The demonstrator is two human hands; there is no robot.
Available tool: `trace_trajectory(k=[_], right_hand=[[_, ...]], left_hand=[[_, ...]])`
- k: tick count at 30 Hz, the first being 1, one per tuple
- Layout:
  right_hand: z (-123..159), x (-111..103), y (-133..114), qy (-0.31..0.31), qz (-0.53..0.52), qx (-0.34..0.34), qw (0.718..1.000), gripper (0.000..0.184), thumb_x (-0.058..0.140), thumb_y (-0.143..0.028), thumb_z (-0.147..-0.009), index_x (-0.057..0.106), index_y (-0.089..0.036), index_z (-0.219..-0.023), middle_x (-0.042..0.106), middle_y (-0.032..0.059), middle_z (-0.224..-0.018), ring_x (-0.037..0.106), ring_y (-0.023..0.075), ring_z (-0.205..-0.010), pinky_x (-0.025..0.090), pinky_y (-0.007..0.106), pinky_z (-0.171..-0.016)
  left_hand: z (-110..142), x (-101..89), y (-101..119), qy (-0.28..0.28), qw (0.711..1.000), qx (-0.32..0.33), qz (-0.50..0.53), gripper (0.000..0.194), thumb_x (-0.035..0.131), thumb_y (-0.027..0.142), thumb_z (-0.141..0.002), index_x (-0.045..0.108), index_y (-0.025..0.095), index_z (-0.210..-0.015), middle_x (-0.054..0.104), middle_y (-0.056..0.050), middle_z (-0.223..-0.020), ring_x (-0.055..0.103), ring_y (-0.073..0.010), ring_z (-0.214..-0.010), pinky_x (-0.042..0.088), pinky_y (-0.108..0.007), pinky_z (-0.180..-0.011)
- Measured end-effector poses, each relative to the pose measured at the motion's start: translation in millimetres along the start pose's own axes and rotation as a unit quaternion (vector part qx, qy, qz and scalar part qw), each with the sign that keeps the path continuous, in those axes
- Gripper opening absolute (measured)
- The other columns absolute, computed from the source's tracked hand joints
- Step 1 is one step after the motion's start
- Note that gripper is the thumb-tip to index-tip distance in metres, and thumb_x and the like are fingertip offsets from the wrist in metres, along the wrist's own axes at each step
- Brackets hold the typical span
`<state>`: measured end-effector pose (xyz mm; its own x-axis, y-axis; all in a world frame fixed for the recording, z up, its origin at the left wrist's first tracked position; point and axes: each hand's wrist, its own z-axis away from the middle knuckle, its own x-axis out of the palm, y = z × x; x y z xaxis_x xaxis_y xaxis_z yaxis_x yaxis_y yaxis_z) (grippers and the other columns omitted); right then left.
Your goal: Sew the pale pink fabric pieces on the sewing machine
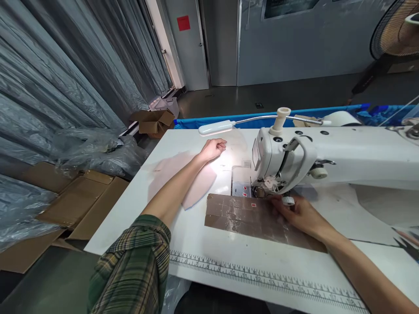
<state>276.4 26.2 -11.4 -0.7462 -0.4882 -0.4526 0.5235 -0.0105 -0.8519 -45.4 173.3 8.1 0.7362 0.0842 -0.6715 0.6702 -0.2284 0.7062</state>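
My left hand [213, 149] is over the far part of the white table, its fingers curled in; whatever they may hold is hidden. Below that forearm lies a pale pink fabric piece [200, 189] with a curved edge. A white sewing machine [353, 150] stands at the right. Close to its presser foot, my right hand [304, 214] has its fingers drawn together, partly behind a white knob [288, 201]. What is between those fingertips cannot be made out. Under this hand is a brown, shiny taped strip [235, 214], lying before the metal needle plate [240, 189].
A lamp [216, 127] on a bendy neck lights the table [190, 248]. A printed ruler [242, 274] runs along the front edge. Cardboard boxes [88, 196] and clear plastic [98, 146] are at the left. Blue cloth [196, 124] borders the back, and a fan [397, 32] stands beyond.
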Motion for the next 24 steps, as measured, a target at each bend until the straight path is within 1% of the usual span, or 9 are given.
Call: trace_trajectory(k=[3,6,9,12,15,18,20,22,24], right_hand=[[-1.7,-2.0,0.6,-0.008,-0.005,0.013,1.0,0.029,0.053,-0.045,-0.089,0.063,-0.018,-0.086,0.07,0.0047,-0.079,0.061,0.0171,-0.062,0.042,0.025,-0.052],[-2.6,-2.1,-2.6,-0.011,-0.013,0.019,1.0,0.026,0.056,-0.042,-0.088,0.062,-0.018,-0.083,0.068,0.0034,-0.071,0.06,0.0164,-0.058,0.042,0.025,-0.05],[-2.3,-1.4,-6.8,-0.008,-0.029,0.011,0.999,0.031,0.055,-0.046,-0.089,0.06,-0.017,-0.079,0.064,0.0017,-0.062,0.057,0.0148,-0.054,0.042,0.024,-0.05],[-0.3,-2.8,-8.5,-0.011,-0.041,0.002,0.999,0.036,0.057,-0.052,-0.087,0.06,-0.017,-0.083,0.064,0.0023,-0.068,0.056,0.014,-0.057,0.04,0.024,-0.049],[3.7,-7.0,-8.4,-0.028,-0.024,0.002,0.999,0.041,0.067,-0.054,-0.081,0.062,-0.017,-0.097,0.062,0.0004,-0.071,0.054,0.0129,-0.059,0.038,0.023,-0.049],[7.6,-11.8,-10.5,-0.062,-0.01,-0.01,0.998,0.05,0.075,-0.052,-0.074,0.06,-0.016,-0.106,0.06,-0.0009,-0.07,0.054,0.0134,-0.062,0.04,0.024,-0.053],[8.1,-15.3,-14.8,-0.075,0.004,-0.015,0.997,0.05,0.075,-0.047,-0.073,0.059,-0.016,-0.109,0.06,-0.0006,-0.072,0.055,0.0143,-0.064,0.042,0.025,-0.056],[6.6,-19.4,-21.1,-0.069,0.051,-0.013,0.996,0.042,0.072,-0.039,-0.074,0.059,-0.016,-0.108,0.061,-0.0005,-0.07,0.055,0.0148,-0.063,0.041,0.026,-0.056],[3.8,-23.8,-27.1,-0.039,0.124,-0.008,0.992,0.028,0.068,-0.033,-0.074,0.06,-0.017,-0.096,0.06,-0.0004,-0.066,0.053,0.0148,-0.06,0.038,0.026,-0.055]], left_hand=[[-1.3,-0.2,-5.3,-0.004,1.0,-0.013,0.007,0.034,0.068,0.016,-0.069,0.073,0.01,-0.103,0.074,-0.009,-0.089,0.067,-0.0191,-0.079,0.051,-0.03,-0.087],[-1.7,-3.2,-4.5,-0.007,1.0,-0.017,0.009,0.033,0.069,0.019,-0.071,0.073,0.01,-0.102,0.075,-0.009,-0.09,0.068,-0.0183,-0.079,0.052,-0.029,-0.085],[2.2,-8.4,2.4,-0.008,1.0,-0.011,0.001,0.03,0.065,0.021,-0.076,0.073,0.01,-0.103,0.074,-0.011,-0.096,0.068,-0.0199,-0.085,0.051,-0.03,-0.086],[18.5,-13.8,15.2,0.005,1.0,0.015,-0.018,0.027,0.06,0.021,-0.081,0.073,0.012,-0.102,0.072,-0.012,-0.107,0.066,-0.0216,-0.096,0.048,-0.032,-0.094],[53.7,-14.4,32.3,-0.017,0.988,0.143,-0.056,0.025,0.056,0.025,-0.087,0.072,0.014,-0.102,0.071,-0.011,-0.106,0.066,-0.0204,-0.095,0.05,-0.033,-0.091],[103.7,-9.2,49.9,-0.112,0.954,0.273,-0.046,0.025,0.053,0.03,-0.092,0.071,0.017,-0.105,0.073,-0.008,-0.101,0.068,-0.0178,-0.091,0.055,-0.033,-0.084],[137.1,-4.1,59.5,-0.186,0.921,0.341,-0.037,0.029,0.055,0.036,-0.092,0.068,0.02,-0.113,0.072,-0.007,-0.109,0.067,-0.0185,-0.099,0.055,-0.036,-0.087],[164.1,1.5,66.7,-0.234,0.896,0.371,-0.072,0.047,0.06,0.046,-0.089,0.06,0.02,-0.128,0.063,-0.012,-0.13,0.061,-0.0245,-0.116,0.051,-0.042,-0.096],[181.8,7.5,71.1,-0.247,0.887,0.367,-0.133,0.062,0.06,0.053,-0.087,0.052,0.018,-0.137,0.051,-0.016,-0.143,0.051,-0.0312,-0.129,0.045,-0.049,-0.103]])
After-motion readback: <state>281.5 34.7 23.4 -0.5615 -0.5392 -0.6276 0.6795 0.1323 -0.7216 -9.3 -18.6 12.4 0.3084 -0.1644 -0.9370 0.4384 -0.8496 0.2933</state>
